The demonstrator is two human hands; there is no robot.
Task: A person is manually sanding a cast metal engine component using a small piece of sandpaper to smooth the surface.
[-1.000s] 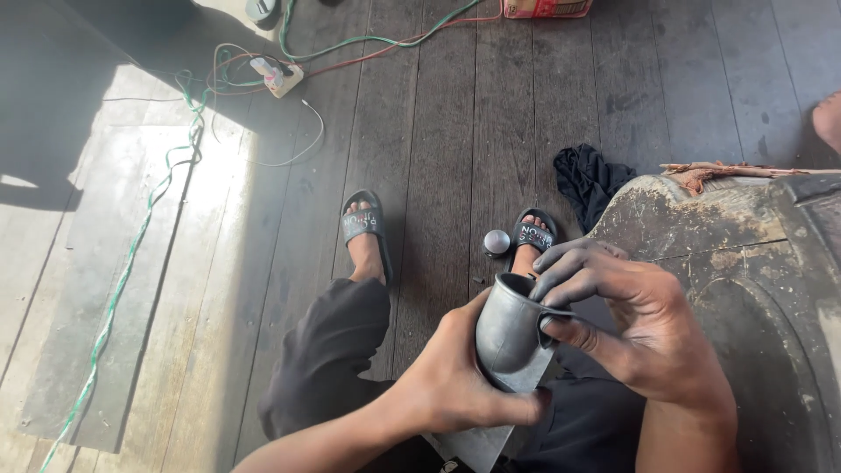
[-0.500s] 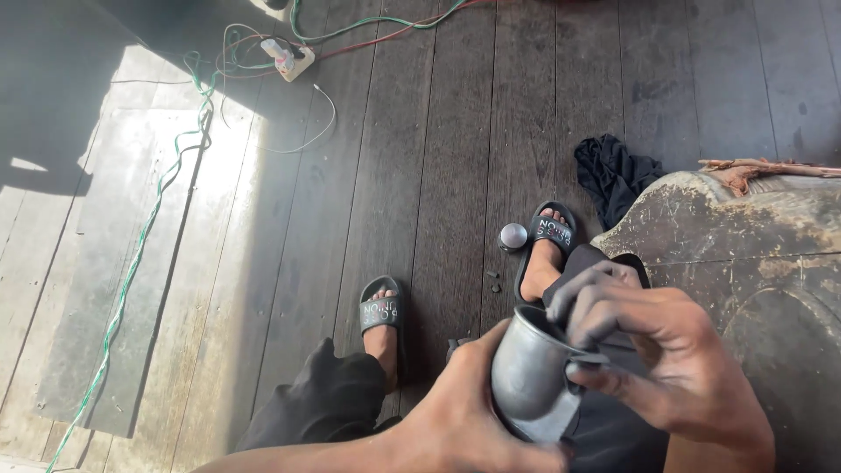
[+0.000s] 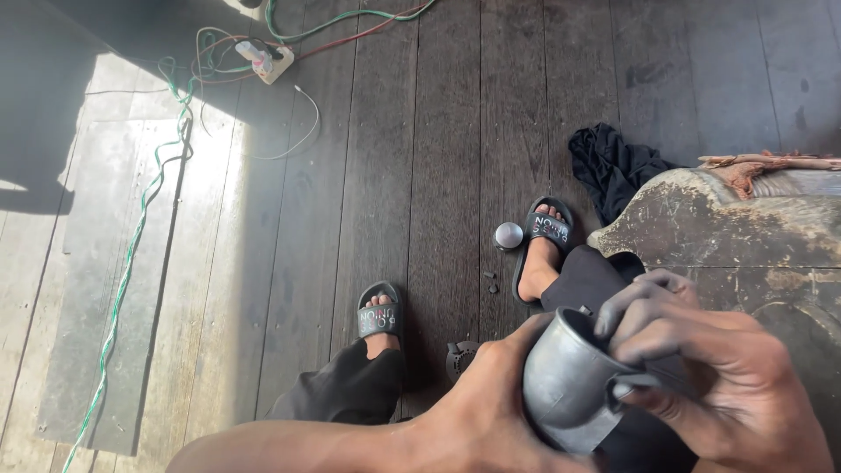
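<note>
Hands grip a grey metal mug point(image 3: 574, 385) above the lap: left hand point(image 3: 482, 412) cups its side, right hand point(image 3: 710, 377) fingers curl over its rim, beside the worn counter point(image 3: 745, 236).

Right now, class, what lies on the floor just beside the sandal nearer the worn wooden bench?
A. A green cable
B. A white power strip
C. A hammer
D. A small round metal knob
D: a small round metal knob sits on the dark floorboards touching or nearly touching the sandal by the bench.
</note>
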